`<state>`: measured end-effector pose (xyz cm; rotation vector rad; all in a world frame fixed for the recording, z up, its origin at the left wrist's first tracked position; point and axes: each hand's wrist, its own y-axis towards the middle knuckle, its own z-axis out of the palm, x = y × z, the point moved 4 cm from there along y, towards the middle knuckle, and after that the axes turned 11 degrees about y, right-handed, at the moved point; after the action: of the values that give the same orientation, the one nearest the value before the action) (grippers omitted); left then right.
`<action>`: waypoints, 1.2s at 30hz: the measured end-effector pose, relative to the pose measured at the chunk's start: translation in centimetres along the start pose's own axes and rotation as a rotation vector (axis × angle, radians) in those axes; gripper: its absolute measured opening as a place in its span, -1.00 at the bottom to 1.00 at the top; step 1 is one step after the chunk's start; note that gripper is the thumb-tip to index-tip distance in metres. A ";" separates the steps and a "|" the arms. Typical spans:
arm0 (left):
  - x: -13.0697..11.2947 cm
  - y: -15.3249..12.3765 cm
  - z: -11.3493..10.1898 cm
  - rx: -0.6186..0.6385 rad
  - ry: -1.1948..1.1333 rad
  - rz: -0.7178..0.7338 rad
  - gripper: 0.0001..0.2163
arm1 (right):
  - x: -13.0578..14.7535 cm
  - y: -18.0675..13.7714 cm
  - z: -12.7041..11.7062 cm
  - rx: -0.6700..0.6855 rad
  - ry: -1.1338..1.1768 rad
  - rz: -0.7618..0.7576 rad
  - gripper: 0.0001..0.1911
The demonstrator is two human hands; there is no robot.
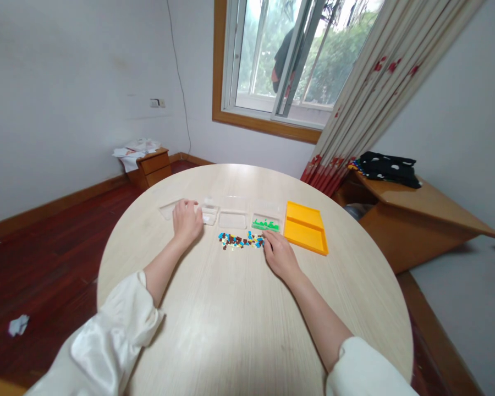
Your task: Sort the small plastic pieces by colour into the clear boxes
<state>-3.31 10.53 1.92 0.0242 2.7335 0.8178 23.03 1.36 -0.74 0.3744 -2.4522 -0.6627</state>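
Observation:
My left hand (187,223) is over the leftmost clear plastic box (210,216), its curled fingers on the box and covering part of it. My right hand (279,254) lies at the right end of a strip of small loose building bricks (239,241) in brown, blue and pale yellow. Its fingertips are pressed together at the bricks; anything between them is too small to make out. Just beyond that hand stands a clear box with green bricks (265,223). A middle clear box (233,220) sits between the two others.
A yellow open case (306,228) lies right of the clear boxes on the round table (231,330). Past the table are a small cabinet (154,166) with papers, a wooden desk (429,212) with dark cloth, and a curtain (375,88). A person (284,58) shows outside the window.

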 end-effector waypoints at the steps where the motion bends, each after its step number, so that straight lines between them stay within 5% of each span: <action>1: 0.8 0.3 0.0 0.008 0.044 -0.043 -0.66 | -0.2 0.0 0.0 -0.006 -0.012 0.024 -0.63; 6: 3.2 0.8 0.9 0.159 0.160 -0.109 -0.59 | -0.3 -0.1 0.2 0.028 0.016 0.054 -0.62; 11: 2.3 0.4 0.9 0.244 0.103 -0.013 -0.67 | -0.1 0.0 0.2 0.020 0.110 0.027 -0.62; 22: 0.5 -1.1 -0.1 0.310 -0.041 0.124 -0.79 | -0.6 -0.4 -0.6 -0.080 0.199 0.096 -0.63; 27: 0.3 -1.6 -0.7 0.326 -0.115 0.191 -0.62 | -1.3 -1.6 -1.3 -0.146 0.197 0.207 -0.64; 36: 0.3 -1.9 0.7 0.361 -0.104 0.261 -0.84 | -0.2 -1.3 -1.8 -0.084 0.449 0.220 -0.65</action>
<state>-3.23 9.35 0.28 0.4907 2.7735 0.3589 24.40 -0.33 -0.26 0.1896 -1.9954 -0.5192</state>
